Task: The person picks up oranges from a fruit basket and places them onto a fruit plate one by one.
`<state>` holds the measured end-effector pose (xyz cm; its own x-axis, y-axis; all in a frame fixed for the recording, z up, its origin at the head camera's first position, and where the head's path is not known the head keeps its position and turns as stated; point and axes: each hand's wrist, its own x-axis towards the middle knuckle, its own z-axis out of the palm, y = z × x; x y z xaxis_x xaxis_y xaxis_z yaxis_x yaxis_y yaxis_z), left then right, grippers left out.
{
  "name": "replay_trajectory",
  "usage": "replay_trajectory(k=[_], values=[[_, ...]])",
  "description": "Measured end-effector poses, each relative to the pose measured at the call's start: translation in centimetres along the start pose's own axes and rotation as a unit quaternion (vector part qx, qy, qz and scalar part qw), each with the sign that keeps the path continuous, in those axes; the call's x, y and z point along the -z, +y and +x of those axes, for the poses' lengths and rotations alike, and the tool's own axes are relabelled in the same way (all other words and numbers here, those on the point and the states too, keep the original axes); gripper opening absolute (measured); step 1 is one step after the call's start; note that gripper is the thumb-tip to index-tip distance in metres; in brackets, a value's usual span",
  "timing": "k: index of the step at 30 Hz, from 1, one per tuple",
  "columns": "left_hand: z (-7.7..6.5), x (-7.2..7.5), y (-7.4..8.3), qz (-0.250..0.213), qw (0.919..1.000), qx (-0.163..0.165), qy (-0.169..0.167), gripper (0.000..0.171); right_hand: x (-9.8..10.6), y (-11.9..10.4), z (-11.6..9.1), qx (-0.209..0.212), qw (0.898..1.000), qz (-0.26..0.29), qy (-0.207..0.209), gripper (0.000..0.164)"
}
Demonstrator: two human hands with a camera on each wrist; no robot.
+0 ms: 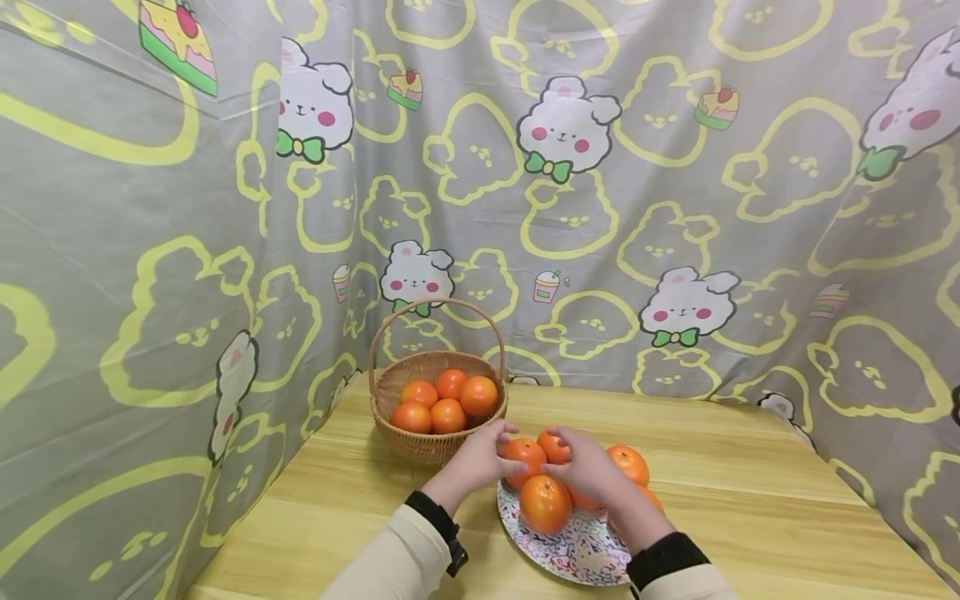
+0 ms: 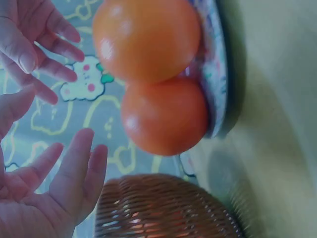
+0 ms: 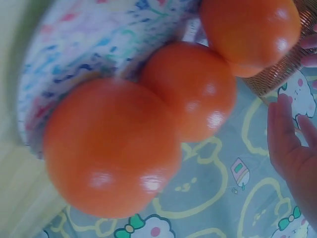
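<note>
Several oranges sit on a round plate [image 1: 551,557] with a colourful speckled pattern. My left hand [image 1: 478,460] hovers at the plate's left side, next to a back orange [image 1: 522,460], fingers spread and loosely bent. Over the plate's middle my right hand [image 1: 588,468] faces it, thumb and fingers apart. In the left wrist view both hands show air between their fingers, beside a large orange [image 2: 148,39]. The front orange [image 1: 546,505] lies nearest me; another orange [image 1: 628,465] shows beyond my right hand, which partly hides others. The right wrist view shows a large orange [image 3: 113,148] close up.
A wicker basket [image 1: 423,448] with a tall arched handle stands at the back left, holding several oranges [image 1: 448,416]. Under everything is a light wooden table [image 1: 757,500]. A grey patterned curtain [image 1: 480,208] hangs behind and along the sides.
</note>
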<state>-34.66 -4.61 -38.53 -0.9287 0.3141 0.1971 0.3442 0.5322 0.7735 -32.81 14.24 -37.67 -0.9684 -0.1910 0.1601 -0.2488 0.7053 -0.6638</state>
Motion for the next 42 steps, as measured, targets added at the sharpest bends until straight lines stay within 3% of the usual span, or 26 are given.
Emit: replay_trajectory(k=[13, 24, 32, 42], values=[[1.4, 3.6, 0.1, 0.012, 0.9987, -0.022, 0.045, 0.067, 0.8, -3.5, 2.8, 0.031, 0.999, 0.019, -0.005, 0.072], [2.1, 6.7, -1.1, -0.028, 0.9968, 0.023, 0.072, 0.068, -0.5, -6.0, 5.3, 0.051, 0.998, 0.039, -0.011, 0.076], [2.2, 8.4, -2.6, -0.066, 0.9944, 0.034, 0.075, 0.065, -1.4, -7.4, 6.5, 0.068, 0.997, 0.041, -0.009, 0.076], [2.5, 10.2, -4.6, -0.043, 0.9917, 0.061, 0.105, 0.06, -2.6, -8.4, 7.6, 0.09, 0.995, 0.05, 0.002, 0.076]])
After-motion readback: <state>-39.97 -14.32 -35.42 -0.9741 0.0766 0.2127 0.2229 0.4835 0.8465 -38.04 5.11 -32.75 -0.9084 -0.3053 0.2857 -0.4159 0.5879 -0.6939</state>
